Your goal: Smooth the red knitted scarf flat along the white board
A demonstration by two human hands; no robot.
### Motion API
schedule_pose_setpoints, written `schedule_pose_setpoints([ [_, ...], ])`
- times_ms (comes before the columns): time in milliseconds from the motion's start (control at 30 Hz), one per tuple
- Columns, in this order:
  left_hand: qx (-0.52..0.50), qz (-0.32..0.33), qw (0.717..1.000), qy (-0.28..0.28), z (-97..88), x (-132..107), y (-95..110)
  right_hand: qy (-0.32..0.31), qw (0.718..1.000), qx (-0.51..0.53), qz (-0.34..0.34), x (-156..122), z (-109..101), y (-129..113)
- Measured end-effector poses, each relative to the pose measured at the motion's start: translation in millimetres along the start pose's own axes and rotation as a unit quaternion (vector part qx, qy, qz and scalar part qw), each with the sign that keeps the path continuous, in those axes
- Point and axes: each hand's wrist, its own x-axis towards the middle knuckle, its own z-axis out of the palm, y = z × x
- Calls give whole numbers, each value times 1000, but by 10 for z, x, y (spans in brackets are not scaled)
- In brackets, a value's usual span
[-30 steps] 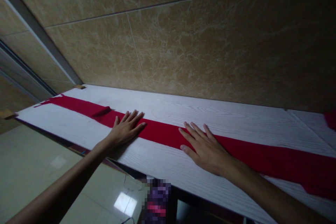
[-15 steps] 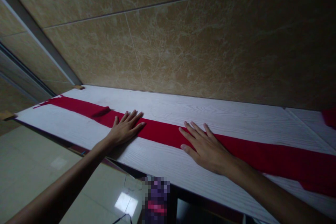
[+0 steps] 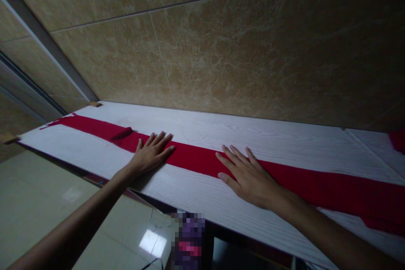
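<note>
A long red scarf-like strip of cloth stretches across the white wood-grain tabletop, with fringe at its far left end. My left hand lies flat on the strip, fingers spread. Just left of that hand a small fold stands up in the cloth. Farther right, my right hand rests with spread fingers, its fingertips on the red cloth and its palm over the near edge. Toward the right side the strip widens and looks layered.
Behind the table rises a brown marbled wall. More red cloth shows at the right edge. Brown corner pieces sit at the table's left end. Below are a tiled floor and a pixelated patch at the table's front.
Both hands stay in the same places on the cloth. Only a very slight shift of the camera view shows.
</note>
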Motion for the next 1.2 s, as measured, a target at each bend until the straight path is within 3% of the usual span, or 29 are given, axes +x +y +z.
schedule_pose_setpoints([
  [200,-5,-4,1000,-1,-1,-1,2,-20,1000,-12,11,5,-31,-15],
  [1200,4,30,999,-13,7,48,-92,34,999,13,-3,-164,27,152],
])
